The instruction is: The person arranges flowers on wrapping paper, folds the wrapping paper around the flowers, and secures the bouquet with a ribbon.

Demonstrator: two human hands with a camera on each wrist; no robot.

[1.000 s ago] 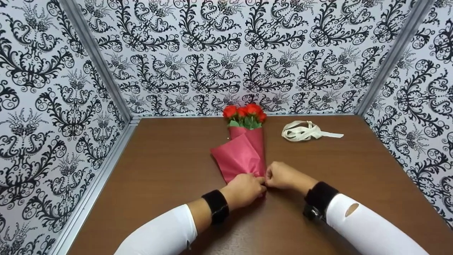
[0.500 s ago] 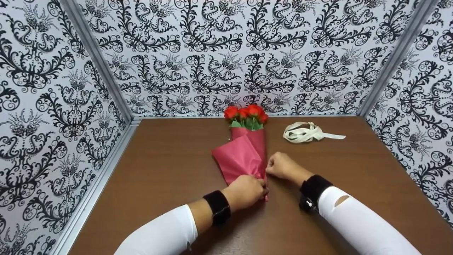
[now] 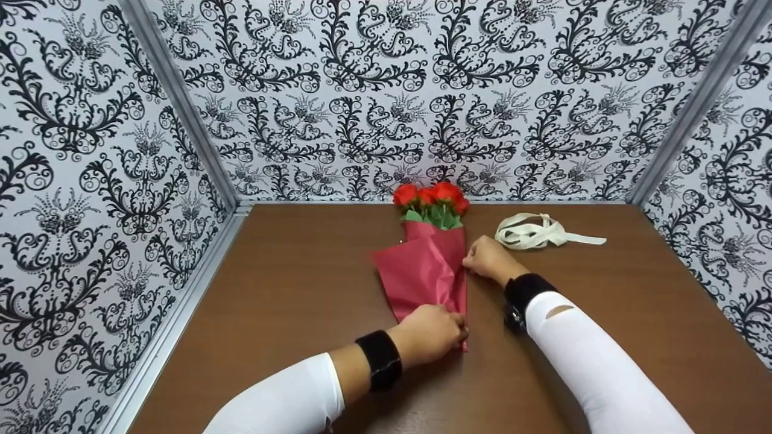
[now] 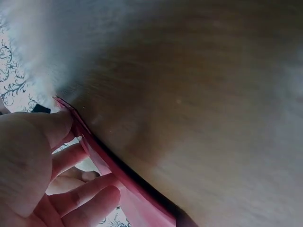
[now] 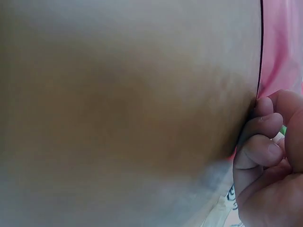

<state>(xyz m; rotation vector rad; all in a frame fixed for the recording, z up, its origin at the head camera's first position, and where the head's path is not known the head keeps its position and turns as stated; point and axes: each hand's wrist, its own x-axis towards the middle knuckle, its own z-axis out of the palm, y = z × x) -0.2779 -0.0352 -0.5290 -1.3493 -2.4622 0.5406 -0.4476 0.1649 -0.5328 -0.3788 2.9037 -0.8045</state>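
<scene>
A bouquet of red roses (image 3: 431,196) with green leaves lies on the table, rolled in red wrapping paper (image 3: 416,274) whose loose flap spreads to the left. Near the narrow lower end, my left hand (image 3: 429,334) grips the gathered paper; the left wrist view has the thumb and fingers about its folded edge (image 4: 106,165). Higher up, along the right side, my right hand (image 3: 490,259) pinches the edge of the paper with curled fingers, seen also beside the pink sheet (image 5: 281,42) in the right wrist view. The stems are hidden inside the wrap.
A loose coil of cream ribbon (image 3: 531,232) lies right of the roses, its tail pointing right, close beyond my right hand. The brown table (image 3: 289,271) ends at patterned walls (image 3: 386,120) behind and at both sides.
My right hand has moved up along the paper's right edge, from beside the left hand toward the roses. The left hand stays at the lower end. The head view has shifted slightly.
</scene>
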